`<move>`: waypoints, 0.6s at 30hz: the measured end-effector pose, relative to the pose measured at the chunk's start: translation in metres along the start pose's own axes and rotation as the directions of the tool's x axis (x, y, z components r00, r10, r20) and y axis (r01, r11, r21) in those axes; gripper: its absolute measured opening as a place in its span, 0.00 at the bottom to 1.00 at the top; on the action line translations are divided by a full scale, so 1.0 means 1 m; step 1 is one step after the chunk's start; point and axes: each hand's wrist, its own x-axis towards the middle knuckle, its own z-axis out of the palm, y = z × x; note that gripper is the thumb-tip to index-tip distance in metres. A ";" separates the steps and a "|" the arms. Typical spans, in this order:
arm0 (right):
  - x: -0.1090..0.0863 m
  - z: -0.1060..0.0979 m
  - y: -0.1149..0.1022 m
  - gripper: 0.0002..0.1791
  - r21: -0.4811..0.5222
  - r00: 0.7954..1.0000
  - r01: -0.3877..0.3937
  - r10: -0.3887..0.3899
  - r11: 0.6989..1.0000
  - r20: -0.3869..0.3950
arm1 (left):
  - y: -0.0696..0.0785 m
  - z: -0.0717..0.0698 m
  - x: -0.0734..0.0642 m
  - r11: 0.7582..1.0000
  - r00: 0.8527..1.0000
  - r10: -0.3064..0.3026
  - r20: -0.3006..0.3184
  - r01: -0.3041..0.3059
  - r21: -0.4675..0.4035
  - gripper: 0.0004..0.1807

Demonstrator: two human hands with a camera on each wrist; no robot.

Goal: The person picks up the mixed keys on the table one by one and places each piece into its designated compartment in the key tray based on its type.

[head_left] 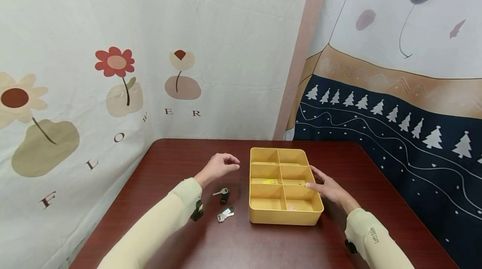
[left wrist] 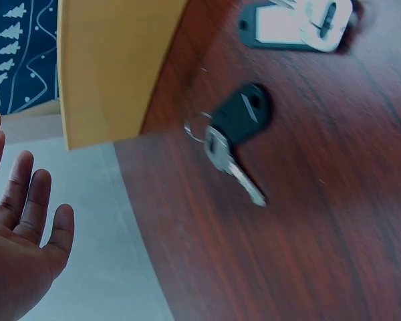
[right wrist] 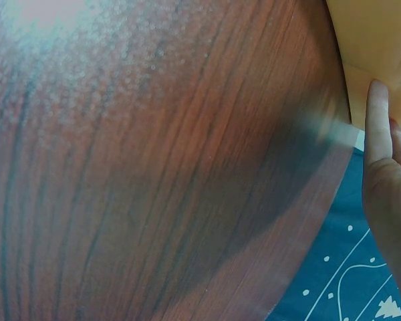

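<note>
A yellow six-compartment box [head_left: 286, 217] rests on the table. My right hand [head_left: 331, 187] holds its right wall, thumb over the rim and fingers along the outside; the right wrist view shows fingers [right wrist: 379, 124] against that wall. Left of the box my left hand [head_left: 220, 166] hovers above the table, holding nothing, its fingers loosely bent. Below this hand lies a key with a black tag [head_left: 224, 198], also the black-tagged key [left wrist: 244, 120] in the left wrist view. Nearer the front edge lies another key with a white-labelled tag [head_left: 226, 214].
A bright yellow item [head_left: 269, 181] lies in the middle left compartment and a small pink item [head_left: 292, 208] in the front right one. The dark red table [head_left: 177, 156] meets a white flower-printed curtain [head_left: 226, 51] behind and a blue tree-patterned cloth [head_left: 376, 135] at right.
</note>
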 end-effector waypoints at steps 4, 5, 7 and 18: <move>0.000 0.000 0.000 0.45 -0.002 1.000 -0.001 0.001 1.000 0.000 | -0.011 -0.002 -0.004 1.000 1.000 -0.020 0.000 0.020 0.004 0.09; -0.001 0.000 -0.001 0.45 -0.002 1.000 -0.002 0.002 1.000 -0.002 | -0.013 -0.003 -0.006 1.000 1.000 -0.025 0.003 0.025 0.005 0.09; -0.001 0.000 -0.001 0.45 -0.006 1.000 -0.001 0.001 1.000 -0.001 | -0.017 -0.004 -0.008 0.999 0.999 -0.042 0.007 0.042 0.003 0.09; -0.002 0.001 -0.002 0.45 -0.005 1.000 0.001 -0.002 1.000 -0.003 | -0.037 -0.005 -0.021 0.998 0.998 -0.053 0.021 0.052 0.028 0.08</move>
